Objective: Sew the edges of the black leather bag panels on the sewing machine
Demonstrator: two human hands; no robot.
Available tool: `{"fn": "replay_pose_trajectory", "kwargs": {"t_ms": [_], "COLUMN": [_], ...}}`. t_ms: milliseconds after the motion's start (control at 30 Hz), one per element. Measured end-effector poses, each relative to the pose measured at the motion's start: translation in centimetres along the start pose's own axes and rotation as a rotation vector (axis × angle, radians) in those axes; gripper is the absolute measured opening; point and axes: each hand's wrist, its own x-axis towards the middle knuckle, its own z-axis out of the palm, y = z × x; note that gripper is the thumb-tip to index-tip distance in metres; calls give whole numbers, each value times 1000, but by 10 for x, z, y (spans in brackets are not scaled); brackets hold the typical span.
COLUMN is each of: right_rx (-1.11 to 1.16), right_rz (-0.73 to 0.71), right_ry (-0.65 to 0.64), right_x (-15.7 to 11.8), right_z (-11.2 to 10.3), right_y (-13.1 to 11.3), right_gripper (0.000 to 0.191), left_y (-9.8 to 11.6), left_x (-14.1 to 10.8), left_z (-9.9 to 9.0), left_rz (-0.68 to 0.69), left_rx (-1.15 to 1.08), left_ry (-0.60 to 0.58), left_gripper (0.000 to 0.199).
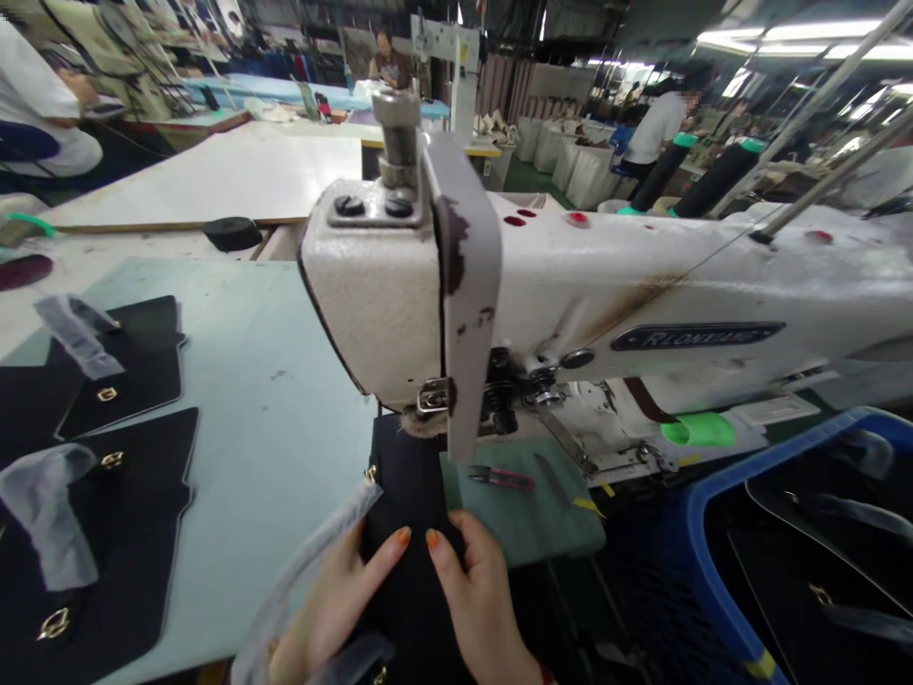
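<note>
Spare panels: black, flat, with gold fittings and film-wrapped straps [53, 518]; on the worktop [263, 333], well left of the sewing machine [606, 266].
Wrapped strap: milky film over a band [303, 561]; runs from a gold clasp [371, 473] below the machine's head, down past the left wrist. Judged loose and slippery; a poor place to grip.
Left hand: thumb on the black piece [408, 485], fingers partly hidden at its left edge [346, 585]; holding it, in front of the machine.
Black piece: far end at the underside of the machine's head, near end between the hands. Probably light, smooth and fairly stiff yet bendable; the surface may mark under nails or metal. Best held by both long edges, thumbs flat, clear of the clasp.
Right hand: thumb on top, fingers around the right edge [481, 590]; holding the same piece, near side of the machine.
Thread snips: pink-handled, lying below the machine's arm [503, 478].
Basket: blue, containing more black pieces, right of the machine's head [703, 533].
</note>
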Motion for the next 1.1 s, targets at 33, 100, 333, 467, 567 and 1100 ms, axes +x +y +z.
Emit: {"fn": "replay_pose_trajectory", "kwargs": {"t_ms": [33,100,333,467,567,1100], "right_rx": [-22,-57,-28,-43,-96,-169], "right_rz": [-27,-72,-117,-90,-90,-73], "right_ry": [12,38,85,72,57,53], "right_x": [-1,-3,-5,-6,-5,5], "right_z": [1,1,-2,-1,0,1], "right_y": [2,4,0,-3,-3,-7], "right_gripper": [26,26,23,25,30,35], "left_y": [11,28,35,40,46,59], "left_x": [1,3,-6,-7,-9,-6], "left_z": [3,8,13,10,9,11], "left_rz": [-45,-129,-296,-346,-364,-314], "left_rx": [-59,-211,-321,-311,-339,-407], "left_ry": [-40,-71,19,41,42,47], "left_gripper": [58,63,56,56,59,51]}}
